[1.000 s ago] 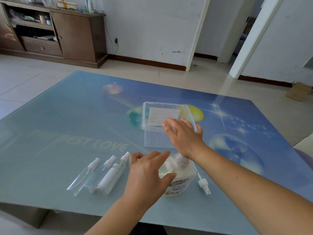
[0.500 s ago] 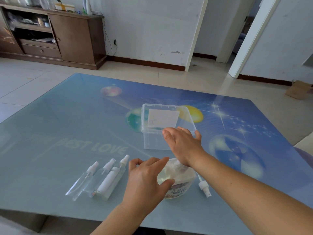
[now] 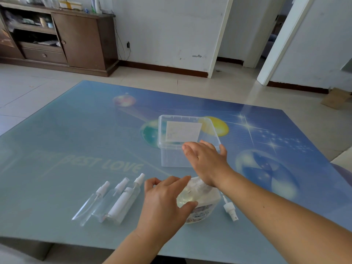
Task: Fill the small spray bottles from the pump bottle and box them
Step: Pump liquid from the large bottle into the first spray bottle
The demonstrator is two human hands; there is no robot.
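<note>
Both hands (image 3: 206,161) over pump bottle (image 3: 200,202), w/ box (image 3: 171,157) just behind.

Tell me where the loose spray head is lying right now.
In the head view the loose spray head lies on the table, just right of the pump bottle, beneath the right forearm.

left hand (image 3: 163,204) and right hand (image 3: 206,161) cover most of pump bottle (image 3: 200,197); label print unreadable; both forearms cropped by frame.
</note>
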